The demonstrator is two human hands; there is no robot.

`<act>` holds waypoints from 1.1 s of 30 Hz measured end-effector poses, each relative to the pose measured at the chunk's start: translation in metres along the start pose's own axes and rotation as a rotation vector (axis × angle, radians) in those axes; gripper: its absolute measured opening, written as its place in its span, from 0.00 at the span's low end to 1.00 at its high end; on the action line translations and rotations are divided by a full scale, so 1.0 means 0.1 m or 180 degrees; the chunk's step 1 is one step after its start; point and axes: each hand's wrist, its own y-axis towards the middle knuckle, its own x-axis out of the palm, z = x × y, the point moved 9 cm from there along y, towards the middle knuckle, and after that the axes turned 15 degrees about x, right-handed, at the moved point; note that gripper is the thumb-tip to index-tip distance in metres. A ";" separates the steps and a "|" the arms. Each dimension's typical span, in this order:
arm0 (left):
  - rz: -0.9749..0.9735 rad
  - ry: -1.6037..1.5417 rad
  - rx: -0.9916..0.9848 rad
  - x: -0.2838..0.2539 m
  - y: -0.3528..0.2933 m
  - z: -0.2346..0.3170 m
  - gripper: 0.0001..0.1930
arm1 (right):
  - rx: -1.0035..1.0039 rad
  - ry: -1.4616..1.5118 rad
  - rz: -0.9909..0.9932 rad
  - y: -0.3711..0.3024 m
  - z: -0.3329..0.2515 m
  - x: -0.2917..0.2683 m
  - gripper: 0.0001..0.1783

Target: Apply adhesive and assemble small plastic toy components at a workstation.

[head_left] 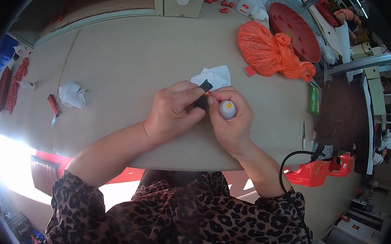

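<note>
My left hand (pixel 176 104) is closed round a dark, strip-like piece (pixel 205 85), whose end sticks out above the fingers. Its lower part is mostly hidden by my hand. Close against it, my right hand (pixel 232 125) holds a small whitish squeeze bottle (pixel 227 111) with a yellow tip in its curled fingers. The right thumb and forefinger meet at a tiny orange-red piece (pixel 208 93) beside the dark strip; its kind is too small to make out. Just beyond both hands lies a crumpled white tissue (pixel 217 75) on the table (pixel 126 66).
An orange plastic bag (pixel 263 49) and a red tray (pixel 294 29) stand at the far right, near a white bottle (pixel 247 6). To the left lie another tissue (pixel 72 95), a red cylindrical object (pixel 53 105) and a row of small red pieces (pixel 17 85). A black cable (pixel 289 159) curves near my right forearm.
</note>
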 end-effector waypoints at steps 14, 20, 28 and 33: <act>0.0001 0.0003 0.0022 -0.02 0.02 0.03 0.14 | 0.0000 0.0008 0.0035 0.00 -0.03 0.00 0.06; 0.0092 -0.0160 -0.0037 -0.05 0.00 -0.02 0.14 | 0.0056 0.0171 0.0036 0.02 -0.03 0.00 0.04; 0.0137 -0.0051 0.0044 -0.10 0.04 0.02 0.14 | 0.0491 0.0122 0.0166 0.02 0.03 -0.04 0.05; 0.0171 -0.0045 0.0125 -0.08 0.03 0.03 0.14 | 0.0091 0.0017 0.0078 0.03 -0.05 -0.05 0.05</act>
